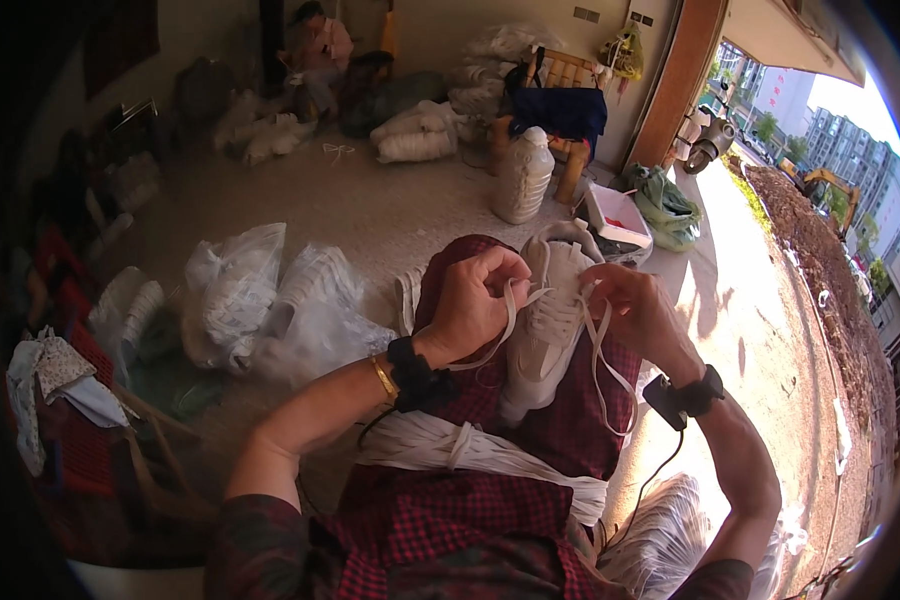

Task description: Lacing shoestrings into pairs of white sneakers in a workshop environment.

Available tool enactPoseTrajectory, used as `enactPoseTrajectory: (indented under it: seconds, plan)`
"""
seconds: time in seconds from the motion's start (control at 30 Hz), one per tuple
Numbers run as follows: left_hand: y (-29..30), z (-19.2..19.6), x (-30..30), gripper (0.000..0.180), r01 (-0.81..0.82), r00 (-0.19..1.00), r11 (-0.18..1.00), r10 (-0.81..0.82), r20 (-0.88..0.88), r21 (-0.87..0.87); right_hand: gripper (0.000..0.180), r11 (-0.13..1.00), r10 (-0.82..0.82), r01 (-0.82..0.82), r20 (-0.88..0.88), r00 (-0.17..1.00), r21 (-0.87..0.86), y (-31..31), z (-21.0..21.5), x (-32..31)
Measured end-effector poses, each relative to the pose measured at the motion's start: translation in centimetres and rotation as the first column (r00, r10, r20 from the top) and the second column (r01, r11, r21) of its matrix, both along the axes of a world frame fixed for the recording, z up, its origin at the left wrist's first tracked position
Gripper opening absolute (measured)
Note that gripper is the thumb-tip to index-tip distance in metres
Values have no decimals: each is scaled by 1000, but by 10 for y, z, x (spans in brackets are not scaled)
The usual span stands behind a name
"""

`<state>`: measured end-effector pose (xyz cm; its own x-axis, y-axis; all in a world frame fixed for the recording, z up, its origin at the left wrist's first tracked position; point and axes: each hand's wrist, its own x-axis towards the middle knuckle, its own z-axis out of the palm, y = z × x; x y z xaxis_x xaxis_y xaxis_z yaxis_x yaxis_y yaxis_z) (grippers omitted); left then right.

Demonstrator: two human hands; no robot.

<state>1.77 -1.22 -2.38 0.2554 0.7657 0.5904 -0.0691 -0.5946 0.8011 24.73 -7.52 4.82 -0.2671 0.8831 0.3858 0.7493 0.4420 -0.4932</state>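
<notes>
A white sneaker [542,345] rests on my lap over red-and-black checked cloth, its toe toward me and its collar away. My left hand [475,300] pinches a white shoelace [511,320] at the left of the eyelets. On the other side, my right hand [632,312] has its fingers closed on the lace, and a loose length of it [602,385] hangs in a loop beside the shoe. A tied bundle of white laces [440,446] lies across my lap. Both wrists wear black straps.
Clear bags of white shoes [235,290] sit on the floor to the left, beside a red chair [80,340]. Ahead stand a large plastic bottle [525,178], a white box [615,214], a green bag [667,210] and a bamboo chair [568,160]. Another person [322,55] sits far back.
</notes>
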Motion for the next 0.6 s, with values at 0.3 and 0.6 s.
enactPoseTrajectory:
  seconds: [0.3,0.6]
  plan:
    - [-3,10,-4,14,53,996,998,-51,-70,28,29,991,-26,27,3,1000,-129,1,4,1]
    - [-1,17,-5,18,-7,991,1000,11,-134,28,31,989,-14,13,-6,1000,-150,3,6,-1]
